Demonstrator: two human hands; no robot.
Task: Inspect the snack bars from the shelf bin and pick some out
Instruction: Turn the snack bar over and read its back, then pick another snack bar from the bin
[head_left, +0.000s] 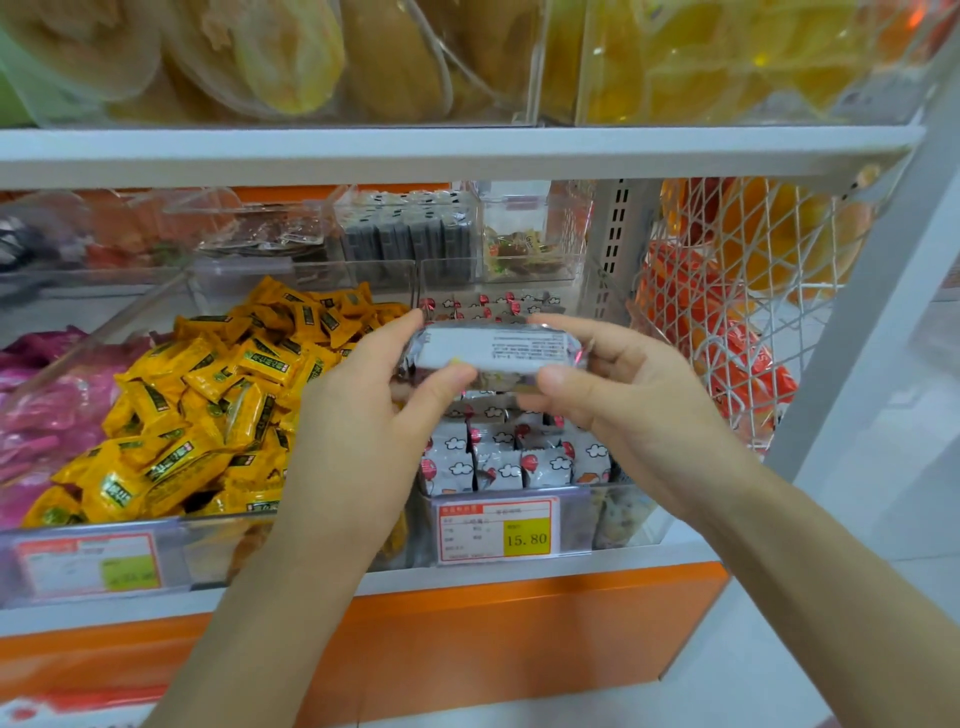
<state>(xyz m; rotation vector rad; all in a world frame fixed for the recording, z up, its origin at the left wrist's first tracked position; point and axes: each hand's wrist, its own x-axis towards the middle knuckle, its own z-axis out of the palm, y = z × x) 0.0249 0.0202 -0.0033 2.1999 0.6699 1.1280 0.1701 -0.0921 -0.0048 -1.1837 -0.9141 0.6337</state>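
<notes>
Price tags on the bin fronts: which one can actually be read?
The price tag on the clear bin of cloud-print snack bars: its yellow patch reads 15.80. The left tag is blurred.

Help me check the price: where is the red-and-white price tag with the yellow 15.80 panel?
In the head view, the red-and-white price tag sits low and centre on the clear bin's front lip, below the silver cloud-print snack bars, between the forearms.

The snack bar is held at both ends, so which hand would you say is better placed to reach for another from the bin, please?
Probably the right hand: it hangs directly over the bin of bars, while the left hand sits nearer the yellow packets. Either could keep the snack bar.
</notes>
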